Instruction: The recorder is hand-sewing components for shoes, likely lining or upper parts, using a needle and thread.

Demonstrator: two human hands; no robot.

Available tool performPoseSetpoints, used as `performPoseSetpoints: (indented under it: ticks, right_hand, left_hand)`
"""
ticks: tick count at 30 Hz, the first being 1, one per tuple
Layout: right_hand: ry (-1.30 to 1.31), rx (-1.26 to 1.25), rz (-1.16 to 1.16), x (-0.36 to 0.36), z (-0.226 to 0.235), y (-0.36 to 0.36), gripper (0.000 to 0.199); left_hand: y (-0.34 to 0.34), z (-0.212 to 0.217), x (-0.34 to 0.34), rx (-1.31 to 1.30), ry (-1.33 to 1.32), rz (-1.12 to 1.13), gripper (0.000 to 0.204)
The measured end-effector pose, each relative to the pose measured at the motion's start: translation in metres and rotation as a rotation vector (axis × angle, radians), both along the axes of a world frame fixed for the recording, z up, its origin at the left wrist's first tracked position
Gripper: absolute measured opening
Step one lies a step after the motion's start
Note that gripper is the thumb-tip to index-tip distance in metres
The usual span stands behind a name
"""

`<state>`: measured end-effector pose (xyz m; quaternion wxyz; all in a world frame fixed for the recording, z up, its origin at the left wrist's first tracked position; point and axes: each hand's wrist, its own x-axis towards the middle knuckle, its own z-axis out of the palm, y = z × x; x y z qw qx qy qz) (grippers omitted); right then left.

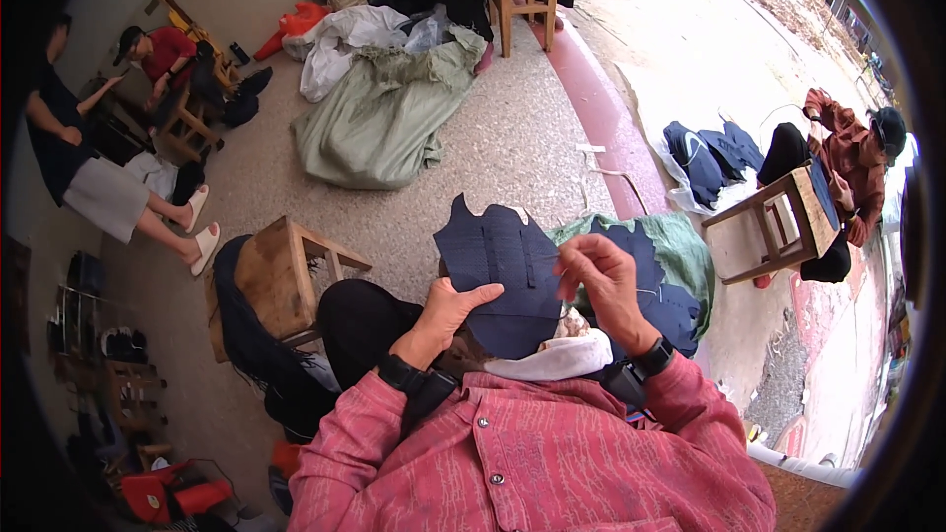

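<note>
A navy blue fabric piece (512, 261) with a notched outline and two raised strips is held upright above my lap. My left hand (448, 317) grips its lower left edge, the thumb lying across the front and the other fingers hidden behind. Close by the right edge, my right hand (606, 281) is raised with thumb and forefinger pinched; whatever is between them is too fine to make out. More navy pieces (645, 256) lie on a green woven sack (698, 266) just past my right hand. A white cloth (562, 357) rests in my lap beneath the held piece.
A wooden stool (266, 286) with dark fabric draped over it stands at my left. Ahead lies a large pale green sack (379, 123) beside white bags. Other people sit at stools at far left, top and right; one person (74, 128) stands at left.
</note>
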<state>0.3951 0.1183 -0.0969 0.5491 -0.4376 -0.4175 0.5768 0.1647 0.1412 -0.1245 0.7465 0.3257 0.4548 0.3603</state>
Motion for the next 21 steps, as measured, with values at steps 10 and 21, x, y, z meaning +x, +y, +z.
performPoseSetpoints:
  ticks: [10, 21]
  right_hand:
    - [-0.338, -0.013, 0.333, 0.018, -0.027, -0.005, 0.012]
    - [-1.128, 0.424, 0.383, 0.013, -0.026, -0.006, 0.016]
  left_hand:
    - [-0.011, -0.013, -0.010, 0.101, 0.077, -0.037, 0.037]
    - [-0.013, -0.013, -0.007, 0.108, 0.105, -0.019, 0.032]
